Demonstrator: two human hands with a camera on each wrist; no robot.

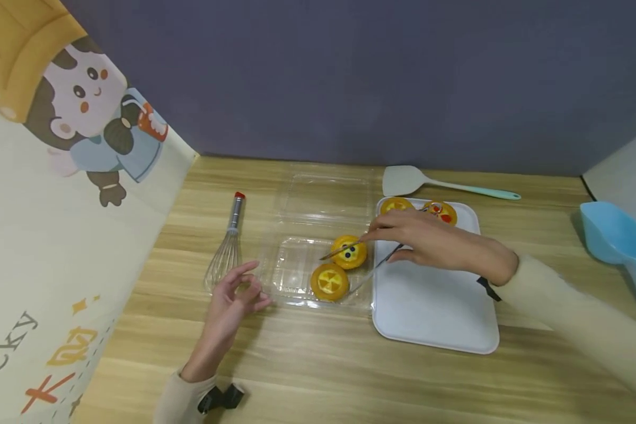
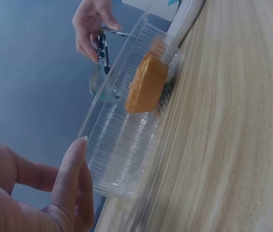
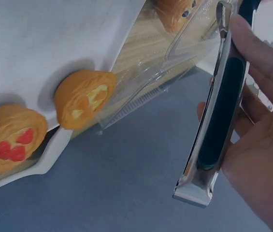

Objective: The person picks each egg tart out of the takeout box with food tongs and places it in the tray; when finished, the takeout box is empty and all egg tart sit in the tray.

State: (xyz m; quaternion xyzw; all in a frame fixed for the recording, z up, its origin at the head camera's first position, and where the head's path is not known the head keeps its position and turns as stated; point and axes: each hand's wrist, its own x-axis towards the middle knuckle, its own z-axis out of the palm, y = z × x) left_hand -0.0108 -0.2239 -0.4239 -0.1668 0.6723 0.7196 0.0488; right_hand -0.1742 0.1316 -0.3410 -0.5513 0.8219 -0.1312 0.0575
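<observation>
We see the right hand (image 1: 429,238) gripping metal tongs (image 3: 221,116) with dark teal grips, reaching across from the tray's far half toward the clear container. The arms of the tongs stand apart: one crosses above the blueberry-topped pastry (image 1: 350,254), and the other slants down just to the right of the yellow-wedge pastry (image 1: 330,281). We cannot tell whether the tips touch either one.

Both pastries sit side by side in the right half of the clear container (image 1: 291,272), which lies by the tray's left edge with its lid (image 1: 325,197) folded back toward the worktop's far edge. The left hand (image 1: 232,294) is at the container's near left corner, thumb by the rim and fingers bent; we cannot tell whether it pinches the plastic or only touches it.

Along the far edge of the white tray (image 1: 434,312) we find two more pastries, a yellow-patterned one (image 1: 394,204) at the far left corner and a red-topped one (image 1: 444,215) to its right. A spatula (image 1: 403,181) lies just beyond that edge. We have a whisk (image 1: 230,247) toward the left edge of the worktop (image 1: 307,365) and a blue scoop (image 1: 615,235) toward its right edge.
</observation>
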